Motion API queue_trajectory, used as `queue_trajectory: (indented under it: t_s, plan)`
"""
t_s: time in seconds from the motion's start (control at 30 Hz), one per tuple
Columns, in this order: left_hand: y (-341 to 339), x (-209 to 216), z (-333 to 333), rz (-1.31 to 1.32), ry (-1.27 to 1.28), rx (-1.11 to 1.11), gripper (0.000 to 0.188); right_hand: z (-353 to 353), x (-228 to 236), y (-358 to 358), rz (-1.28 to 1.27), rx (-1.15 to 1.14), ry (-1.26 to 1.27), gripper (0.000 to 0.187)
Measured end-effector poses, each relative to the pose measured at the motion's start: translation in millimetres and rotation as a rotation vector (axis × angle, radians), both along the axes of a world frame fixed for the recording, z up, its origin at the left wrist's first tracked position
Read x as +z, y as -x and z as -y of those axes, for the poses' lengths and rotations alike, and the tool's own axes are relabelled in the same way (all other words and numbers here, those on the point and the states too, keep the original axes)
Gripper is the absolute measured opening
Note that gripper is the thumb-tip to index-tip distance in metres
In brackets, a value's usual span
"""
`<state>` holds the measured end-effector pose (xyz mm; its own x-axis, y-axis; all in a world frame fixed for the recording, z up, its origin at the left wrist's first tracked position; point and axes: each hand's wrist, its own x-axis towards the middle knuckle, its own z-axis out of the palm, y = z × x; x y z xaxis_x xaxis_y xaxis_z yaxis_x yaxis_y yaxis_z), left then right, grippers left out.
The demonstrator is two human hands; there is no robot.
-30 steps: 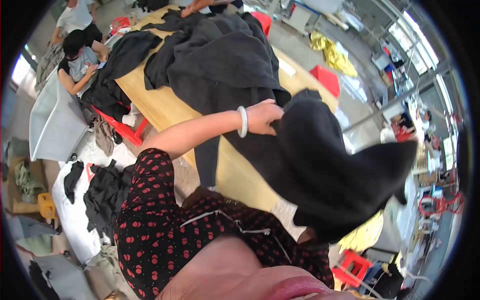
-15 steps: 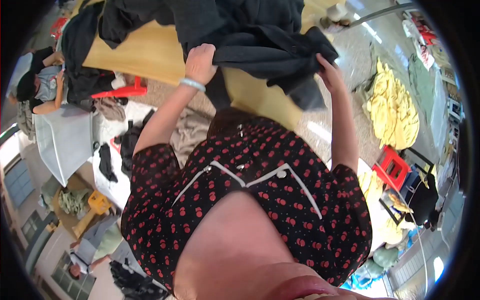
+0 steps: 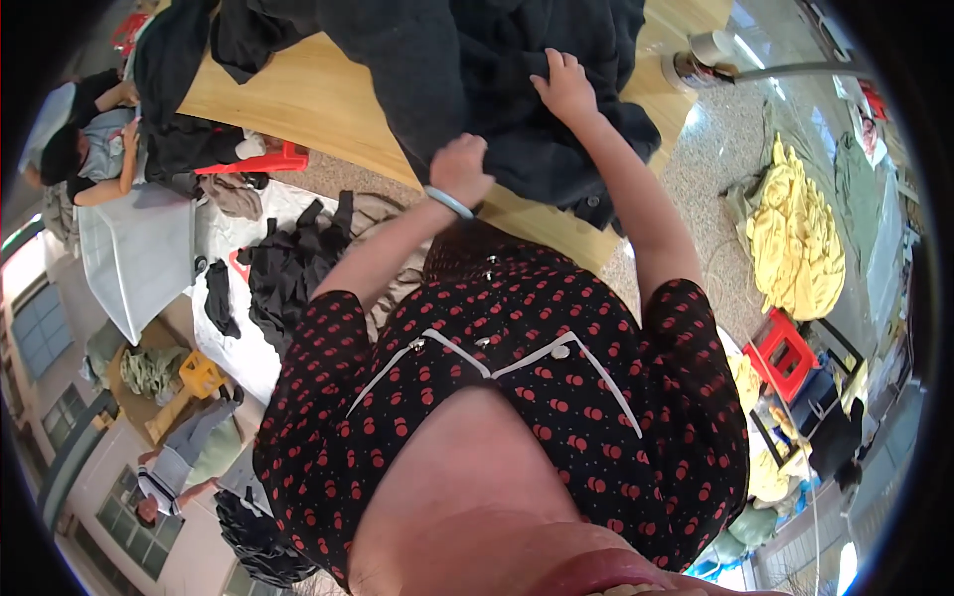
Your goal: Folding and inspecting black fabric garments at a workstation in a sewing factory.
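A dark charcoal garment point(image 3: 537, 129) lies spread over the wooden table point(image 3: 298, 94), its near edge hanging at the front, where a button shows at the lower right corner. My left hand point(image 3: 460, 171), with a pale bangle at the wrist, is closed at the near edge of the cloth and pinches it; the fingertips are partly hidden. Farther up and to the right, my right hand point(image 3: 566, 87) rests on top of the garment with thumb and fingers apart. More dark cloth point(image 3: 169, 79) drapes off the table's left end.
A cup-like container point(image 3: 711, 48) stands at the table's right corner. Yellow cloth point(image 3: 795, 233) is heaped on the right, near a red stool point(image 3: 780, 353). Black garments point(image 3: 293, 263) lie on a white sheet at left, beside a pale bin point(image 3: 134, 258). A person point(image 3: 94, 149) sits at far left.
The lifted garment edge has come down onto the table. My left hand moved right and slightly nearer; my right hand let go of the corner and moved left and farther up the cloth.
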<state>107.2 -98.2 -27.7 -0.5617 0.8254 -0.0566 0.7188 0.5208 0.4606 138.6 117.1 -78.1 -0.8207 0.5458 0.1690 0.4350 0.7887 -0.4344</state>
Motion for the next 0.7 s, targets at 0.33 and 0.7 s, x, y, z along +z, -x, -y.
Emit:
queue_trajectory:
  t_s: [0.33, 0.7]
  plan:
    - [-46.7, -69.2, 9.4, 0.870, 0.339, 0.086, 0.075, -42.0, -3.9, 1.0, -0.167, -0.094, 0.369, 0.020]
    - [7.7, 38.9, -46.3, 0.189, -0.564, 0.032, 0.046, -6.8, 206.2, -87.0, -0.321, 0.221, 0.268, 0.021]
